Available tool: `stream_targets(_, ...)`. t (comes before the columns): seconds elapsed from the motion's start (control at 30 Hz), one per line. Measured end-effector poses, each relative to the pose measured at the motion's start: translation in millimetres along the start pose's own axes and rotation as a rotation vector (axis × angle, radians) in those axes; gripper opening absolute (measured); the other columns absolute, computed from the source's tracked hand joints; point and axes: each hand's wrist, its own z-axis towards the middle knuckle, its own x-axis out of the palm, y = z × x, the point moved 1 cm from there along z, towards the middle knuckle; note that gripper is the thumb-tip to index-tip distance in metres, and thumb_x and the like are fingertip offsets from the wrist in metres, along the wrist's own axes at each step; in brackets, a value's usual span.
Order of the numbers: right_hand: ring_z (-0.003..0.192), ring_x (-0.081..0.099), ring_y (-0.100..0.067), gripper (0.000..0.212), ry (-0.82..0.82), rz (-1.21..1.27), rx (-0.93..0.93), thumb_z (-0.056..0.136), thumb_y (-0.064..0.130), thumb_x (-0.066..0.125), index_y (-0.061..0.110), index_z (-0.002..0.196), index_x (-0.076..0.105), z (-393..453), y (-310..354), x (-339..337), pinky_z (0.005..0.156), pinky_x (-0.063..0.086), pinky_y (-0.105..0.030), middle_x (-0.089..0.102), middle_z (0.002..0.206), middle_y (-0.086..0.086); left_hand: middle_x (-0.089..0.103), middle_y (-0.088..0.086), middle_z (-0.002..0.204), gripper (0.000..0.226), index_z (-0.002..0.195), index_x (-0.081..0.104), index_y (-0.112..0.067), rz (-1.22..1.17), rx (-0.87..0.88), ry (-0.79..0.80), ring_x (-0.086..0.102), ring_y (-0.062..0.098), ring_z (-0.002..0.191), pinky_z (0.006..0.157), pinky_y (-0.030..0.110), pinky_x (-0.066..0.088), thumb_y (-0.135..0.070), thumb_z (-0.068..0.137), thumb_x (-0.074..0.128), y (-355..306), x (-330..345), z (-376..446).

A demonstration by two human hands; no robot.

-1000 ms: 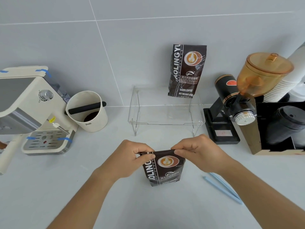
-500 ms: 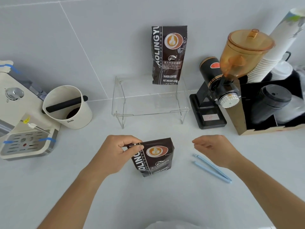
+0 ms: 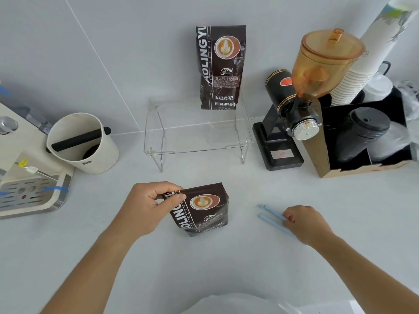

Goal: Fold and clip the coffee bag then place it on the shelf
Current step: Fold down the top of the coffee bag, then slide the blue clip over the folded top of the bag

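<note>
Coffee bag (image 3: 201, 211): dark, glossy foil pouch standing on the white counter (image 3: 226, 268), in front of the shelf; its top is folded down flat.
Left hand (image 3: 145, 207): thumb and fingers pinch the folded top at its left corner, holding the fold shut.
Right hand (image 3: 305, 223): fingers curled down onto the clip; whether it is gripped yet, I cannot tell.
Clip (image 3: 271, 217): pale blue, two thin stiff plastic bars, lying on the counter right of the bag.
Shelf (image 3: 199, 146): clear acrylic stand; a second, taller bag (image 3: 221, 66) stands at its back right.
Handling: the pouch looks light, crinkly and slippery; the fold likely springs open if released, so hold it along the folded edge.
</note>
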Motion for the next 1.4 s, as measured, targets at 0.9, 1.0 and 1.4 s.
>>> stream_targets(0.9,0.076,0.059,-0.009,0.009,-0.366,0.345,-0.551,0.082,0.012,0.069,0.021,0.080,0.072,-60,90,-113,0.060,0.050,-0.020,0.064,0.067,0.008,0.071,-0.013,0.090,0.014,0.091,0.077,-0.025,-0.001,0.072,0.006,0.067,0.008,0.084,0.067,0.013,0.046,-0.024,0.082,0.066,6,0,3)
stream_targets(1.0,0.074,0.059,-0.007,0.010,-0.346,0.356,-0.616,0.082,0.012,0.069,0.022,0.081,0.073,-68,105,-123,0.062,0.050,-0.022,0.064,0.084,0.012,0.069,-0.013,0.094,0.018,0.094,0.073,-0.037,0.007,0.063,0.019,0.065,0.015,0.085,0.064,0.027,0.049,-0.027,0.085,0.061,5,-1,1)
stream_targets(1.4,0.080,0.058,-0.006,0.010,-0.235,0.218,-0.785,0.083,0.024,0.071,0.027,0.091,0.075,-59,160,-127,0.061,0.043,-0.007,0.064,0.070,0.018,0.069,-0.023,0.102,0.041,0.101,0.065,-0.052,-0.052,0.004,-0.013,0.066,0.009,0.089,0.077,0.016,0.051,-0.012,0.090,0.062,4,-5,-8)
